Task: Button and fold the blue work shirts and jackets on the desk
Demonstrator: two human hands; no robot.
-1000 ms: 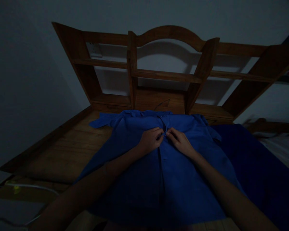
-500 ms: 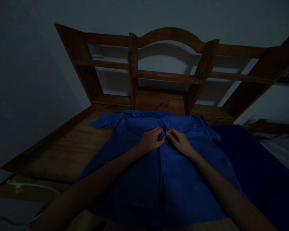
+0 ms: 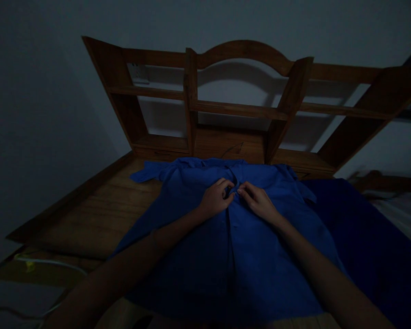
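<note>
A blue button-up shirt lies spread out on the wooden desk, its front opening running down the middle. At the upper part of that opening, my left hand pinches the left front edge between thumb and fingers. Close beside it, my right hand grips the right front edge with thumb and fingertips. The two hands almost meet over the placket. Any button between the fingertips is too small and dark to make out. A short sleeve stretches out to the left.
Behind the shirt stands a wooden shelf unit against the wall. Bare desk top shows at left. Dark blue cloth lies at right. A white cable runs by the lower left, and a wall socket sits behind the shelf.
Both hands stay at the same spot on the shirt opening, with only slight finger movement. The whole view has shifted a little.
</note>
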